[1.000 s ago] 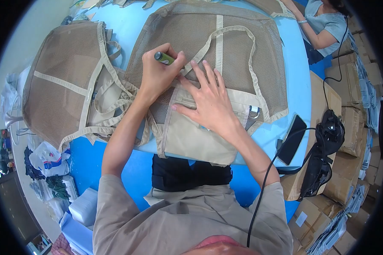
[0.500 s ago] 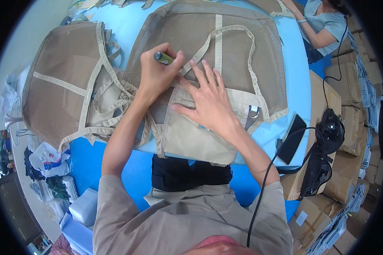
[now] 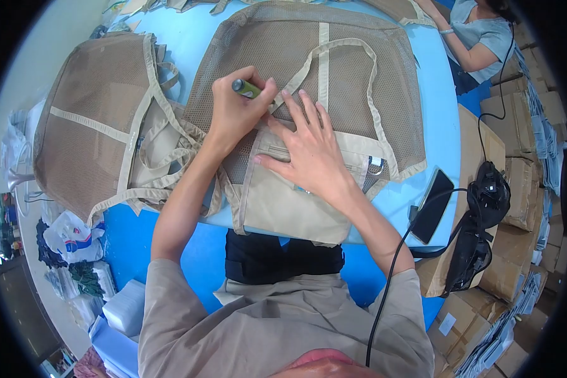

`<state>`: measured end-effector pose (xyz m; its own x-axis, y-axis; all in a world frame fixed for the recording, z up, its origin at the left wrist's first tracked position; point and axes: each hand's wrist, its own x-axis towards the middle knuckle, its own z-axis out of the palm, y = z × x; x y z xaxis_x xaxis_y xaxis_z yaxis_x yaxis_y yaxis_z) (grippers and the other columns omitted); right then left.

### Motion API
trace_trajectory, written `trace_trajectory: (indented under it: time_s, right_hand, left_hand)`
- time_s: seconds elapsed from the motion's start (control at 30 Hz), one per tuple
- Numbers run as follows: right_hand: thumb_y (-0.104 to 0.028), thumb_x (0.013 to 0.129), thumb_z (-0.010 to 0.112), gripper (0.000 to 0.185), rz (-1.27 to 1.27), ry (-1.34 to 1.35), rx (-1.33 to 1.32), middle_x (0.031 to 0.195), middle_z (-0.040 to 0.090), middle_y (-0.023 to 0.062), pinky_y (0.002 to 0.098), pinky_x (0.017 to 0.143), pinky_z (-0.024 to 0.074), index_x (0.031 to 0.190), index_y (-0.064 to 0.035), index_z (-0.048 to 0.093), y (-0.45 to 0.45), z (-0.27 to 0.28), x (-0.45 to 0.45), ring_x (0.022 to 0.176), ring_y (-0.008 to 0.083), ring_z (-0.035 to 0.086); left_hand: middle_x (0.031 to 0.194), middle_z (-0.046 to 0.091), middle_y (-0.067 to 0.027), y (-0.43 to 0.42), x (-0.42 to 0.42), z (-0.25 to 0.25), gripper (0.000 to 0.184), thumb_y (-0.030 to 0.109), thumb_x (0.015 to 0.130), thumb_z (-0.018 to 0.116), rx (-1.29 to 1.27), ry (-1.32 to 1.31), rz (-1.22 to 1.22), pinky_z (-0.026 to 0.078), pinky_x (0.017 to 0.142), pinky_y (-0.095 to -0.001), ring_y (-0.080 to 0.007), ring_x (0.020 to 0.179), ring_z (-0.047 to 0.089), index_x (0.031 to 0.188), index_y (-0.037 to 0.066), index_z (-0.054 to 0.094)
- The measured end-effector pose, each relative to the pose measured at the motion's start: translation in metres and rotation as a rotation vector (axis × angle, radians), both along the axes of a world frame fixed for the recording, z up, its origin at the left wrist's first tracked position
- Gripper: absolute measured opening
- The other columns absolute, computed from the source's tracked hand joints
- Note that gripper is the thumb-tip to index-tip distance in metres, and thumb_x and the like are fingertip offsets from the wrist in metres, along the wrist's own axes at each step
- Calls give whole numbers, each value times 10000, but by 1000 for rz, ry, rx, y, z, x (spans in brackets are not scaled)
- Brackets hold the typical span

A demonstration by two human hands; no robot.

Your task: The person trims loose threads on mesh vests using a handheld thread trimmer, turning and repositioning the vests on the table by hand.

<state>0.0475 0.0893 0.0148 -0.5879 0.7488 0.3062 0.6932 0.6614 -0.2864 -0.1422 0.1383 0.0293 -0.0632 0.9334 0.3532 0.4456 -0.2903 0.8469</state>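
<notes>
A brown mesh bag [image 3: 258, 47] with beige trim and a flat beige fabric pocket [image 3: 296, 211] lies spread before me. My left hand [image 3: 238, 107] is closed round a green marker pen [image 3: 246, 89], its dark grey end pointing up. The pen's tip is hidden by my fingers, close to the pocket's upper left corner. My right hand [image 3: 312, 145] rests palm down on the pocket's upper part, fingers spread and holding nothing. A beige strap [image 3: 375, 94] loops over the mesh above it. A metal ring [image 3: 375, 169] sits at the pocket's right side.
Another mesh bag [image 3: 85, 120] with tangled straps lies left on the light blue table [image 3: 440, 113]. A phone [image 3: 433, 205] with a cable is at the right edge, beside black straps [image 3: 469, 252]. Cardboard boxes [image 3: 523, 189] are stacked right. A co-worker [image 3: 479, 41] is at upper right.
My left hand and the marker pen have shifted very slightly to the right. My right hand stays in place on the pocket.
</notes>
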Motion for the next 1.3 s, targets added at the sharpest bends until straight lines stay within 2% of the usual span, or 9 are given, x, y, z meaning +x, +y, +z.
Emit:
trace_trajectory:
  time_s: [0.07, 0.17, 0.3, 0.43, 0.77, 0.83, 0.97, 1.1, 1.3]
  right_hand:
    - [-726, 927, 688, 820, -1, 3, 0, 1664, 418, 296, 641, 1291, 263, 1481, -123, 689, 0, -1, 0, 1581, 495, 317]
    - [-725, 926, 688, 816, -6, -5, 0, 1666, 416, 296, 640, 1291, 262, 1482, -128, 689, 0, -1, -1, 1581, 497, 317]
    - [-723, 927, 689, 808, 0, 19, -5, 1671, 410, 297, 642, 1291, 260, 1481, -134, 690, 0, -2, 0, 1580, 502, 316]
    - [-722, 927, 689, 808, -4, -4, -4, 1674, 407, 297, 644, 1291, 257, 1484, -136, 687, 0, -2, -1, 1581, 503, 316]
    - [-691, 938, 710, 800, -5, 6, -55, 1696, 371, 287, 633, 1311, 228, 1502, -126, 667, -1, 4, 0, 1607, 487, 282]
    - [-686, 938, 712, 799, -4, 24, -63, 1696, 370, 287, 634, 1310, 231, 1505, -126, 664, -2, 3, 0, 1606, 489, 281]
    - [-678, 939, 714, 781, -5, 2, -46, 1700, 363, 285, 638, 1306, 239, 1502, -139, 669, -1, 3, 0, 1604, 495, 281]
    - [-683, 941, 709, 773, -6, 29, -56, 1704, 357, 282, 641, 1304, 241, 1490, -141, 678, -2, 2, -1, 1600, 497, 287]
    - [-693, 941, 702, 772, -9, -7, -48, 1701, 361, 282, 641, 1306, 235, 1481, -141, 684, -1, 2, 0, 1599, 499, 290]
  left_hand:
    - [701, 710, -23, -1, -2, 4, 283, 175, 968, 807, -73, -48, 26, 481, 555, -252, -59, 617, 629, 791, -8, 682]
    - [707, 718, -28, -3, 2, 0, 274, 170, 973, 802, -5, 48, -16, 488, 565, -255, -62, 636, 643, 800, -10, 688]
    - [703, 710, -32, 2, -5, -2, 272, 168, 966, 814, -28, -44, 34, 485, 560, -259, -65, 627, 637, 798, -5, 688]
    - [701, 703, -27, -3, 0, -2, 267, 159, 976, 803, -29, 26, -34, 488, 580, -261, -59, 660, 637, 803, -14, 696]
    - [690, 687, -22, -1, 0, 3, 275, 166, 974, 807, -33, 13, 2, 477, 580, -262, -56, 660, 632, 801, -13, 692]
    - [632, 676, -58, 0, -5, 7, 250, 139, 924, 812, -13, -12, 73, 499, 569, -291, -76, 605, 613, 781, -31, 696]
    - [635, 673, -50, -1, 2, -1, 256, 138, 932, 813, -1, -11, -25, 487, 545, -280, -68, 604, 614, 781, -30, 692]
    - [637, 679, -59, 0, -1, 6, 266, 141, 922, 825, -47, -74, 49, 496, 561, -285, -71, 611, 623, 781, -34, 684]
    - [652, 681, -42, -3, 3, 4, 263, 125, 948, 803, 17, 28, -34, 479, 542, -272, -63, 620, 607, 773, -32, 686]
